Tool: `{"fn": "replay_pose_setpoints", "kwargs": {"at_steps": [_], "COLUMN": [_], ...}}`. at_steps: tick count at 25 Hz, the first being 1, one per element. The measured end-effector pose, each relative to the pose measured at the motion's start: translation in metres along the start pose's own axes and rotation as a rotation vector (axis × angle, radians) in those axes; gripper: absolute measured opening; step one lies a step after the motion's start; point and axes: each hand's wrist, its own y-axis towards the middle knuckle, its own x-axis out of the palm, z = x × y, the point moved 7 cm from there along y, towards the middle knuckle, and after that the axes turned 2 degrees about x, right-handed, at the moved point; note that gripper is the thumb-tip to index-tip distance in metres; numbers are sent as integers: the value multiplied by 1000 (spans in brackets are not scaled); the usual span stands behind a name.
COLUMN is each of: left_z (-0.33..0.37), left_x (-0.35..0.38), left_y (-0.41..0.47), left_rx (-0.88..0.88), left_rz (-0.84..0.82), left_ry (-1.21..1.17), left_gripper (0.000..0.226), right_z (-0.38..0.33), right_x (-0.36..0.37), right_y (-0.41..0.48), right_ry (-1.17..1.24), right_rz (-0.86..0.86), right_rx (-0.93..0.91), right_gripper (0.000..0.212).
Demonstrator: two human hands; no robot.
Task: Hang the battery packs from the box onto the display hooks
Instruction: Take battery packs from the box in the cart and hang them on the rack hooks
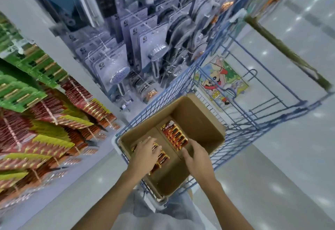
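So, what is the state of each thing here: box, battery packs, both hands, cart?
box: open, inside the cart.
far battery packs: lying flat in the box.
near battery packs: lying flat, partly under the left hand.
left hand: fingers laid on them.
right hand: open, holding nothing.

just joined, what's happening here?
A person is restocking batteries. Both hands are down in the box, which sits in a blue cart. The left hand rests on one pile of packs; the right hand reaches toward a second pile, holding nothing. The display hangs to the left.
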Motion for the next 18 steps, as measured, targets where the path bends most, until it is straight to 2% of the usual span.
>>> {"fn": "replay_pose_setpoints", "kwargs": {"at_steps": [5, 9, 15, 18], "left_z": [-12, -43, -92, -129], "left_x": [45, 87, 136, 158], "left_y": [33, 67, 107, 111], "left_rx": [-250, -464, -742, -951], "left_rz": [58, 53, 175, 281], "left_ry": [-21, -168, -281, -395], "left_gripper": [44, 45, 36, 39], "right_z": [16, 28, 65, 88], "right_x": [9, 39, 114, 146], "right_y": [84, 157, 235, 259], "right_ry": [-75, -210, -419, -496], "right_rz": [-225, -336, -546, -572], "right_rx": [-36, -105, 48, 66], "right_gripper": [38, 26, 32, 38]}}
